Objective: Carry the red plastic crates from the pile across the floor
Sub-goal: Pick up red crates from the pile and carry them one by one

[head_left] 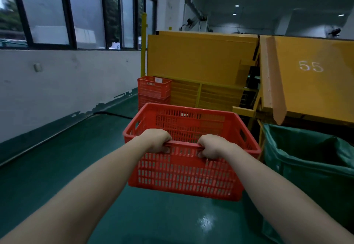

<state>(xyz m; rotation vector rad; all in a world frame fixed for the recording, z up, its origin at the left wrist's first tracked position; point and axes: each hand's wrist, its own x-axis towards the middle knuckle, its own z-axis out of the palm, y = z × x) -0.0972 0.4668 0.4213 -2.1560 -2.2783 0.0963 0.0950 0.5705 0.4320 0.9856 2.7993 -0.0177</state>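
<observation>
Gripping the near long rim of a red crate (188, 155), the left hand (157, 140) and right hand (211, 146) curl their fingers over its edge (thumbs underneath). The crate hangs clear above the green floor (57, 167), open side up, long axis running left to right. Beyond it stands a stack of red crates (154, 90), beside yellow panels (201, 57); a green bin (310, 159) sits to its right.

Perforated plastic crate (183, 169) — glossy painted floor (95, 157).

Green floor (57, 167); white wall (67, 82); dark-framed windows (76, 11); yellow panels (201, 55).
</observation>
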